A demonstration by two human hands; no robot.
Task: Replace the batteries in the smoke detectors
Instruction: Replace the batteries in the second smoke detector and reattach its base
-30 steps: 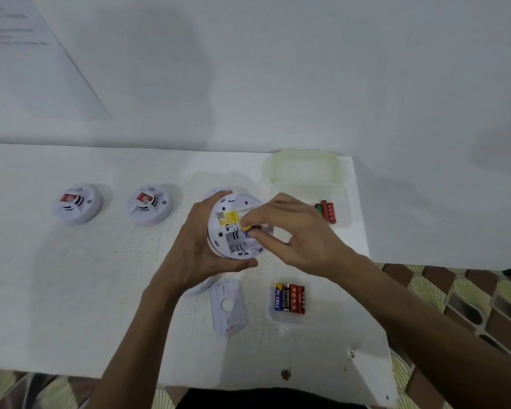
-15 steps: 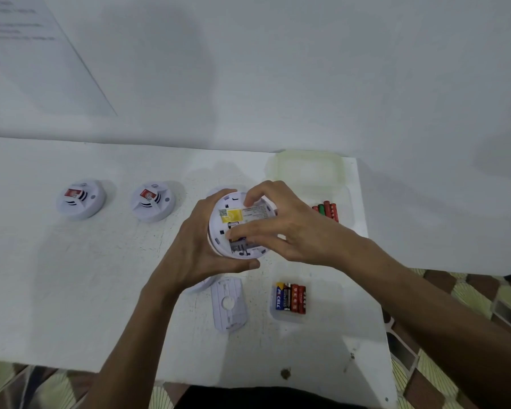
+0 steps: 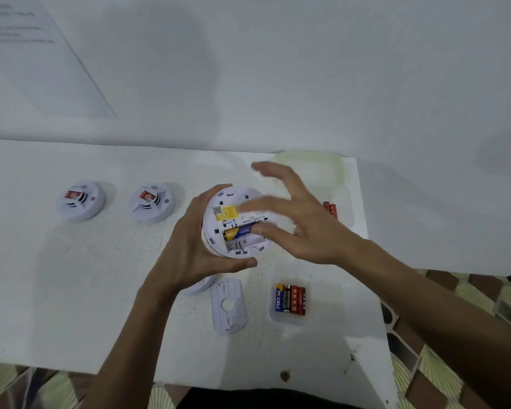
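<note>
a white round smoke detector with a red sticker (image 3: 80, 200) sits face-up at the far left of the white desk (image 3: 42, 290), and a second matching detector (image 3: 151, 202) sits just right of it. further right, the left hand (image 3: 195, 249) wraps fingers and thumb round the rim of a third white round detector (image 3: 236, 193), held back-up above the desk. in its open bay one blue and yellow battery (image 3: 238, 232) lies with its long axis left to right, and the slot just nearer looks empty. the right hand (image 3: 304, 228) hovers over the detector's right side, fingers spread and holding nothing (they are blurred). the next cell probably comes from the clear shallow tray of blue and red batteries (image 3: 291, 299), near and right of the held detector. their axes run near to far, so a cell would need a quarter turn. the right hand is the nearer one.
</note>
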